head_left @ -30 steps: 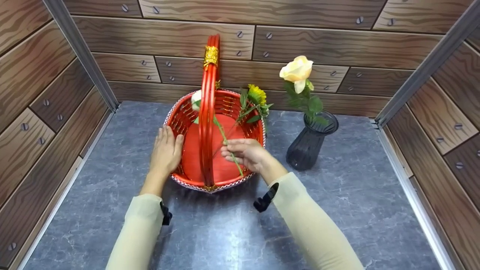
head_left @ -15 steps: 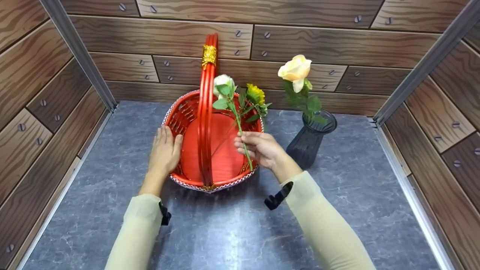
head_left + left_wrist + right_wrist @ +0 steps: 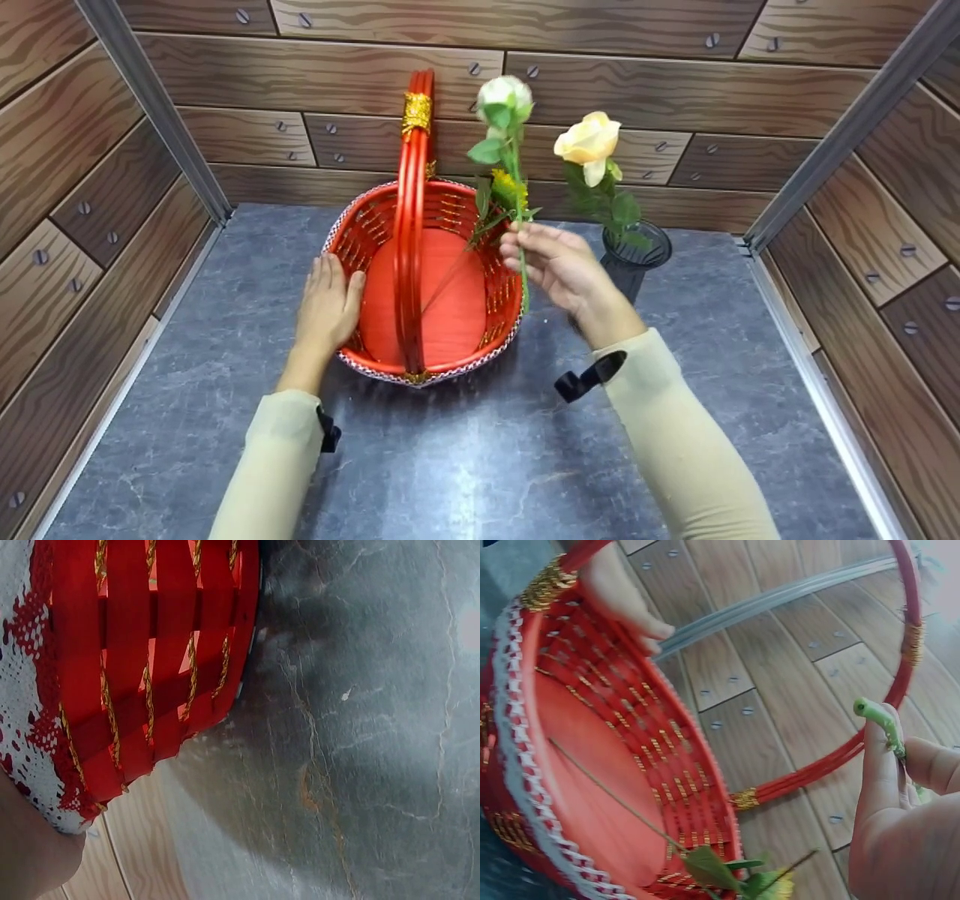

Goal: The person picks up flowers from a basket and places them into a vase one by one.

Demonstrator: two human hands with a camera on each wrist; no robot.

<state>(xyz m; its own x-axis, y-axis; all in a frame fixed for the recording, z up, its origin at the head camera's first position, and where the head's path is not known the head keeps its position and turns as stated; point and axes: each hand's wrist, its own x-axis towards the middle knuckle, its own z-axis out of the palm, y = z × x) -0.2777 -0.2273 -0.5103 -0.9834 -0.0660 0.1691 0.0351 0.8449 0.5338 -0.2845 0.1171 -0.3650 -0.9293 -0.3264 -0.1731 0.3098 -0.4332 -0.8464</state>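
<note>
White rose [image 3: 504,96], pinched low on its stem by the right hand [image 3: 559,264] at the 3 o'clock rim of the red basket [image 3: 360,232], which is steadied by the flat, open left hand [image 3: 327,303]; the yellow rose [image 3: 589,139] or dark vase [image 3: 632,259] could be knocked.

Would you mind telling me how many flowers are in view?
3: a white rose held in the right hand, a yellow flower in the basket, a cream rose in the vase.

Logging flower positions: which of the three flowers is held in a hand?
The white rose, its green stem pinched by the right hand; the cream rose stands in the vase, the yellow flower in the basket.
</note>
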